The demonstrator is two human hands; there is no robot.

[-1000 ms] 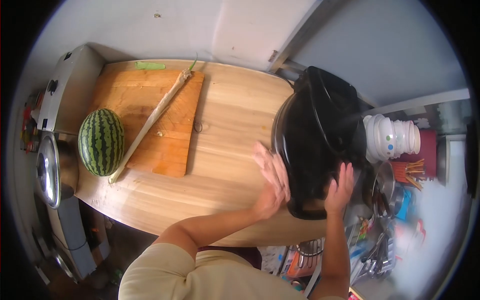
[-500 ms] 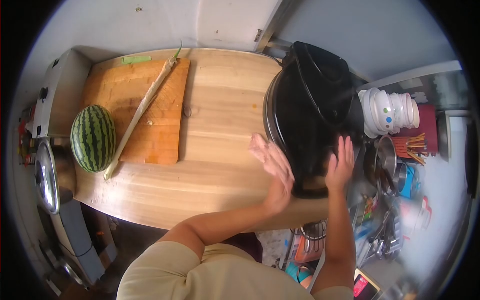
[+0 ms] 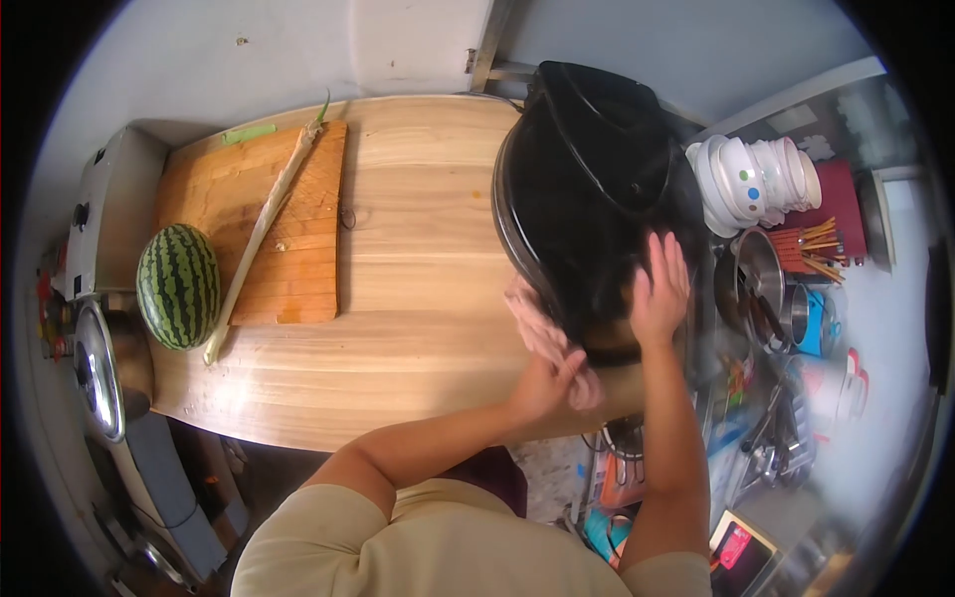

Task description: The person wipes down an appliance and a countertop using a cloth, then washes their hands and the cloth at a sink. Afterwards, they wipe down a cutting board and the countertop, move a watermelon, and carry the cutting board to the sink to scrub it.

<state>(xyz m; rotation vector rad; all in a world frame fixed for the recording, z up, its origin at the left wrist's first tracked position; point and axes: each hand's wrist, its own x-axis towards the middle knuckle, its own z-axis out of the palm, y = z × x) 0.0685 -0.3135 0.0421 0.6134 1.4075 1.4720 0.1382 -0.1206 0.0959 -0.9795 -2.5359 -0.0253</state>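
Note:
A pink cloth (image 3: 537, 323) is bunched in my left hand (image 3: 543, 386), whose thumb lies over it. The cloth touches the lower left rim of a large black appliance with a domed lid (image 3: 572, 219); its exact kind does not show. My right hand (image 3: 661, 291) rests with extended fingers against the right front part of the appliance. Its underside is hidden from view.
On the left, a watermelon (image 3: 179, 287) and a long green onion (image 3: 261, 231) lie at the wooden cutting board (image 3: 316, 274). Beyond the appliance are stacked bowls (image 3: 734, 184), chopsticks (image 3: 818, 249) and pans (image 3: 759, 274). A lidded pot (image 3: 99, 370) stands far left.
My left hand and the cloth have moved down along the appliance's rim toward the front, and the thumb now shows. My right hand stays against the appliance. The whole view has shifted slightly.

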